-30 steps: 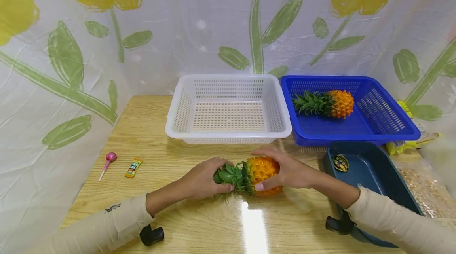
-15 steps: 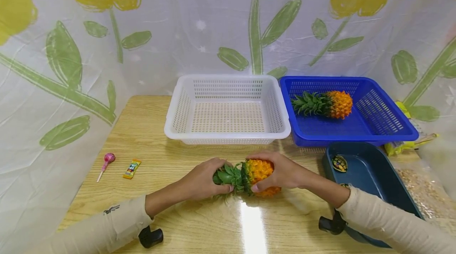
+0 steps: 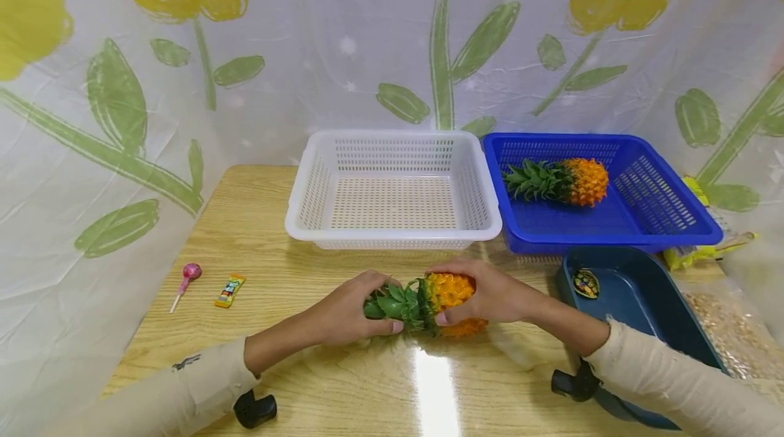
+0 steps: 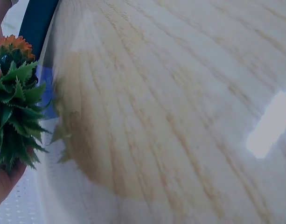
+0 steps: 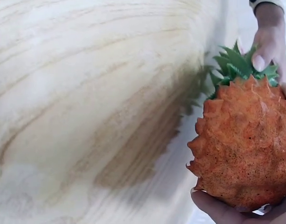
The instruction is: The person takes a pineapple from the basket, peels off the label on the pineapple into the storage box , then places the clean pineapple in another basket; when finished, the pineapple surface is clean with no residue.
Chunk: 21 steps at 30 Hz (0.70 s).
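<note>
A small orange pineapple [image 3: 450, 290] with green spiky leaves lies sideways in front of the white basket, both hands on it. My left hand [image 3: 348, 311] grips the leafy crown [image 3: 398, 304], thumb on the near side. Around the orange body, my right hand [image 3: 490, 294] curls with its thumb in front and fingers behind. In the left wrist view the crown [image 4: 14, 107] fills the left edge, the orange body beyond it. The right wrist view shows the bumpy body [image 5: 243, 144] close up, with fingers [image 5: 217, 207] under its end.
Behind stands a white basket [image 3: 395, 234]. To its right a blue basket [image 3: 612, 236] holds a second pineapple [image 3: 588, 182]. A dark teal tray [image 3: 637, 301] with a round badge-like item [image 3: 586, 283] is at right, beside bagged goods. A lollipop [image 3: 190, 271] and a wrapped candy [image 3: 229, 290] lie at left.
The right hand has shifted slightly left along the pineapple's body and closed in around it. The left hand keeps its grip on the crown; the pineapple stays nearly in place.
</note>
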Motion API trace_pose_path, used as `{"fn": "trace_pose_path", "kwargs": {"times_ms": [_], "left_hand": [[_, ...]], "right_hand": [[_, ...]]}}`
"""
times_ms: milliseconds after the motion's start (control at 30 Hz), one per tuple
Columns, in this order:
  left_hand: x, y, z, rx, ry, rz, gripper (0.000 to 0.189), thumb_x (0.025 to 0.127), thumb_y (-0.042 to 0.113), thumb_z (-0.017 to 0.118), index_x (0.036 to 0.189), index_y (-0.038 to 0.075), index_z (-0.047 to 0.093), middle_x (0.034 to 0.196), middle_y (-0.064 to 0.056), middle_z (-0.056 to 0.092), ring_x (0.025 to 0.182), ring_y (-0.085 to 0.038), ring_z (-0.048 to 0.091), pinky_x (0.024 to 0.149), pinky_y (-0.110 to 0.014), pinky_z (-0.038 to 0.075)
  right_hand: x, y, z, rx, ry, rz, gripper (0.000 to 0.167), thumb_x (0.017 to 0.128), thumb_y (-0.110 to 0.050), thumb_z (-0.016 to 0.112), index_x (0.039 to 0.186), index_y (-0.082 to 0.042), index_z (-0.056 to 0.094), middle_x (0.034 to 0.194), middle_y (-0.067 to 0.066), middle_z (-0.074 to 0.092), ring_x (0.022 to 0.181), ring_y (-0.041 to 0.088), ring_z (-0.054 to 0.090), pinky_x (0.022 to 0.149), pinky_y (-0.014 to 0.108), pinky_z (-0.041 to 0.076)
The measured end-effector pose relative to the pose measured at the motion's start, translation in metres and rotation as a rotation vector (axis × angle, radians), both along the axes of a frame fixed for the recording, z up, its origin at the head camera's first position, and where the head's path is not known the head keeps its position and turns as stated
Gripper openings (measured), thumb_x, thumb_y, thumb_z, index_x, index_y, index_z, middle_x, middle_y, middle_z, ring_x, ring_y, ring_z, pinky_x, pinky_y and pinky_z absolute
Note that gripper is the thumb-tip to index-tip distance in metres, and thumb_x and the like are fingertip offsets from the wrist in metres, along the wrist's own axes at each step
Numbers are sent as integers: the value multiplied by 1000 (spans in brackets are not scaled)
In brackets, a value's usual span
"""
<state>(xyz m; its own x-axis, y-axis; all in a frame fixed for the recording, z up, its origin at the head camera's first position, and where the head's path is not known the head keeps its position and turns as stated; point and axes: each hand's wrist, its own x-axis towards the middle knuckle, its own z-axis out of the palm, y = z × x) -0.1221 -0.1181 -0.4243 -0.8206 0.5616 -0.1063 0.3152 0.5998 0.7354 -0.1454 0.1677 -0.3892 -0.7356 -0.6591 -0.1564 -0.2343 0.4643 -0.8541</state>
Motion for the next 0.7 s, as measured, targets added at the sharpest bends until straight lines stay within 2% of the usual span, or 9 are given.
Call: {"fn": "trace_pose_path", "kwargs": {"times_ms": [133,233,367,533,700], "left_hand": [[2,-3,7,-6,5,-22,69,86,55,74,142,22,52,144,-6,49,129,-29,51,100,-52,47],[3,-5,13,5,8,-38,75,86,56,73,147,22,47,148,-4,46,133,-30,49,104,-57,44],[1,-9,23,60,-1,-66,72,90,51,72,150,23,44,149,-3,44,133,-28,51,102,-50,47],[-5,-16,37,125,69,-94,59,96,40,66,148,23,44,147,-2,46,135,-27,50,104,-47,47],[-14,-23,50,165,138,-82,53,96,33,68,144,21,48,141,1,51,130,-27,54,102,-48,47]], "right_hand": [[1,5,7,17,50,12,69,80,-31,86,141,-16,58,123,8,59,100,21,60,79,32,55],[1,10,13,36,105,19,68,78,-33,87,139,-18,60,121,6,58,100,20,58,79,32,55],[0,19,20,37,129,33,67,78,-33,87,138,-21,60,119,4,57,98,21,57,77,32,55],[-3,33,28,21,153,56,64,80,-32,86,137,-20,59,119,4,60,93,21,59,73,33,56],[-3,49,38,31,152,42,66,81,-30,85,139,-21,55,119,3,59,89,20,60,71,33,56]]}}
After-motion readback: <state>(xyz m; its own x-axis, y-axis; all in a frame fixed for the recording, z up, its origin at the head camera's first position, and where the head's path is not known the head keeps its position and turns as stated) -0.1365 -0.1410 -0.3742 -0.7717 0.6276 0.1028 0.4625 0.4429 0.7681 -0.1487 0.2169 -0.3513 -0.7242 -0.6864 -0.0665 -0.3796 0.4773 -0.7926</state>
